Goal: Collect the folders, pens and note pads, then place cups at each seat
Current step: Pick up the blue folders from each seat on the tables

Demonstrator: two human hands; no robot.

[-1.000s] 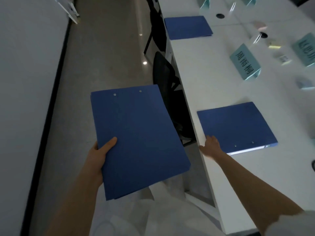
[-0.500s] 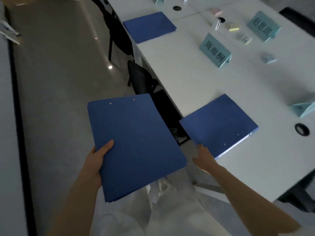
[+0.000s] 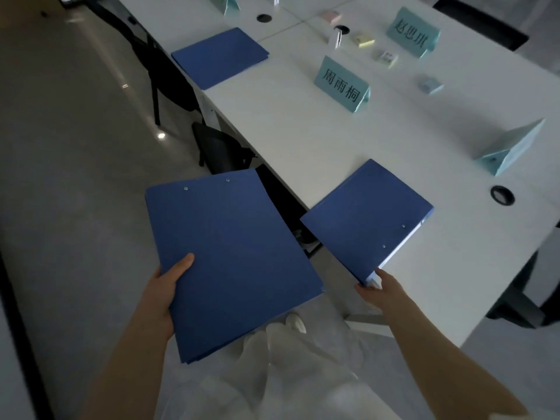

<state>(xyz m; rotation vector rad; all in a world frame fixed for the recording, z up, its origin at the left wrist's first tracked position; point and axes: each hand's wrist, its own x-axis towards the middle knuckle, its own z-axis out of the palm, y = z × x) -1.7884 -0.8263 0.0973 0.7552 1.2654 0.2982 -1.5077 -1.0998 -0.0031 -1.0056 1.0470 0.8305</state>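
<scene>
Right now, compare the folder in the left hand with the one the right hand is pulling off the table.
The folder in the left hand is clear of the table, held over the floor by the left hand at its near left edge. The folder at the right hand overhangs the table edge, gripped at its near corner by the right hand. The first's rivets sit at the far edge; the second's sit near its right side. Both are blue and closed.

Three folders (image 3: 233, 262) (image 3: 366, 216) (image 3: 219, 57) showing plain dark blue; table (image 3: 303, 131) reading white; name cards (image 3: 341, 84) showing pale teal with black lettering; chairs (image 3: 221, 150) looking black; floor (image 3: 75, 147) appearing grey
</scene>
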